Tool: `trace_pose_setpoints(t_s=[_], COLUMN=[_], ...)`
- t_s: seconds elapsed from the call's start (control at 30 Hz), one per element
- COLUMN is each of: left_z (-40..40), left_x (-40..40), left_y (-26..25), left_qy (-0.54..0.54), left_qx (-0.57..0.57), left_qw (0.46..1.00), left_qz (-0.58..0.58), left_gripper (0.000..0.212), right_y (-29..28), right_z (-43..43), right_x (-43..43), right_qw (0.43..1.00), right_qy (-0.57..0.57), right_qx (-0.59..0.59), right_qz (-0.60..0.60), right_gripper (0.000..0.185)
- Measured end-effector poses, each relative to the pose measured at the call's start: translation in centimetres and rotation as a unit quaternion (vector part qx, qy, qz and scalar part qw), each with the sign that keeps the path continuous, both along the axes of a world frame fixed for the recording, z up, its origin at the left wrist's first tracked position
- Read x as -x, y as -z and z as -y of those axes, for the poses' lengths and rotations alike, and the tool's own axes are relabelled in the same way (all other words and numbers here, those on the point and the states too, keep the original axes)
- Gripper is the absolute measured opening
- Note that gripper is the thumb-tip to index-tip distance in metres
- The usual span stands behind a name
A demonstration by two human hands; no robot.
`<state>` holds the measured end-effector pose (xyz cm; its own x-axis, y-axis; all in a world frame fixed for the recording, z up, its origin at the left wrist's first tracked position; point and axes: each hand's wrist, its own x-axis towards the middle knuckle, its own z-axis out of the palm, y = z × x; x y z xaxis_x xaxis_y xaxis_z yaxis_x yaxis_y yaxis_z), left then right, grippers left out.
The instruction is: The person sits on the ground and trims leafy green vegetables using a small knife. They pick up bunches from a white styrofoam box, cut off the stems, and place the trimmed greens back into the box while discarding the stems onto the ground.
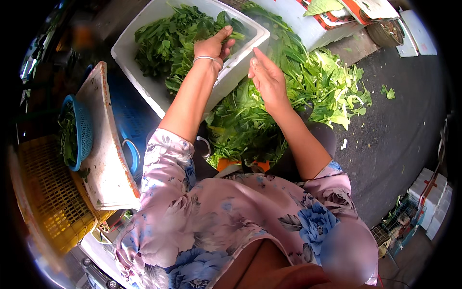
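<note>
A white foam box (231, 74) stands before me, partly filled with leafy greens (166, 43). My left hand (214, 43), with a silver bangle at the wrist, reaches over the box's near right side, its fingers at the stems of a leafy bunch; whether they grip it is hard to tell. Just right of the box wall, my right hand (267, 74) hangs in the air, fingers bent and thumb near the index finger, with nothing clearly seen between them. Below and beyond it lies a large heap of loose green leaves and stems (249, 123), spreading right onto the dark ground.
At left, a blue plastic colander (83, 126) of greens rests by a white foam board (104, 169), above a yellow plastic crate (54, 202). More foam boxes (288, 21) stand at the top right. A wire cage (400, 220) is at the lower right.
</note>
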<state>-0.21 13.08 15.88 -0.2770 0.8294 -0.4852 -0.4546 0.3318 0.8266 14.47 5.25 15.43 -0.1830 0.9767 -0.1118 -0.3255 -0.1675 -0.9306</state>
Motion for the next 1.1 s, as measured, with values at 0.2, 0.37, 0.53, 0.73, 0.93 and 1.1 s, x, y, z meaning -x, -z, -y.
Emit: trace_pose_setpoints(t_s=[0.2, 0.37, 0.53, 0.73, 0.93, 1.1], left_z=[2.8, 4.1, 4.4, -0.1, -7.5, -9.7], left_x=[-3.2, -4.0, -2.0, 4.2, 4.1, 7.1], left_y=[-1.6, -1.9, -0.5, 2.6, 6.7, 13.5], left_qy=[0.036, 0.031, -0.043, -0.050, 0.164, 0.211], left_qx=[-0.009, -0.008, -0.054, -0.061, 0.127, 0.098], left_qw=[0.999, 0.999, 0.998, 0.982, 0.911, 0.861], left_qz=[0.018, -0.009, -0.004, -0.172, -0.356, -0.453], left_gripper=[0.016, 0.015, 0.022, 0.014, 0.031, 0.033], right_y=[0.2, 0.7, 0.9, 0.0, 0.2, -0.3], right_z=[-0.7, -0.7, -1.4, -1.1, -1.4, -1.1], right_x=[0.9, 0.3, -1.3, -2.9, -3.2, -2.5], right_qw=[0.996, 0.992, 0.978, 0.977, 0.969, 0.979], right_qy=[0.049, 0.110, 0.196, 0.174, 0.163, 0.104], right_qx=[-0.071, -0.050, 0.069, 0.112, 0.182, 0.170], right_qz=[0.001, 0.026, -0.036, -0.059, -0.031, -0.032], right_gripper=[0.046, 0.023, 0.023, 0.060, 0.066, 0.061])
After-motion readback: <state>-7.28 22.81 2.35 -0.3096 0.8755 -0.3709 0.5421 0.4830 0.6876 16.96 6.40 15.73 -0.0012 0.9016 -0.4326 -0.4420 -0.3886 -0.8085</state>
